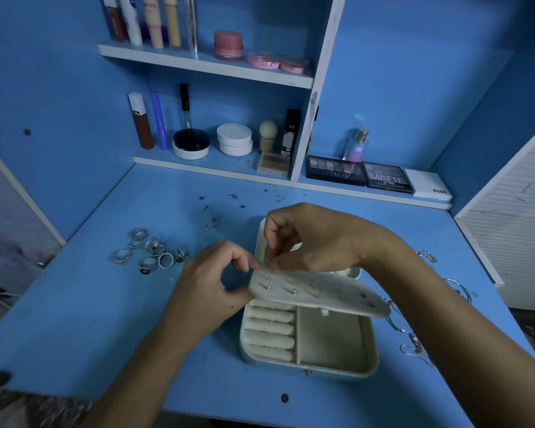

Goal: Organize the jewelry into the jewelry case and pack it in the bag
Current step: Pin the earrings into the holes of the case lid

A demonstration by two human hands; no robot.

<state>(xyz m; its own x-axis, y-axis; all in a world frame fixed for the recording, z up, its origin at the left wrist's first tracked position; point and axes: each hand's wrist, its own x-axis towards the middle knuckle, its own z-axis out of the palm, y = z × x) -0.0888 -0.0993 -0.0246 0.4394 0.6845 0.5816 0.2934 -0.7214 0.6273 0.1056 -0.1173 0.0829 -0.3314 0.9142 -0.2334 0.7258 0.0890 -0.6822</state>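
My left hand [212, 284] pinches the earring panel [318, 293] over the open case [309, 338]; my right hand [303, 239] pinches at its top edge.

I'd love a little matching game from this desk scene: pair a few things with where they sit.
Things:
1. cluster of silver rings
2. cream earring panel
3. pink round jar
4. clear perfume bottle with gold cap

Places:
A. top shelf
B. held over the open cream jewelry case
C. right of the white shelf divider
D. blue desk, left of the hands

Pairs: 1-D, 2-B, 3-A, 4-C
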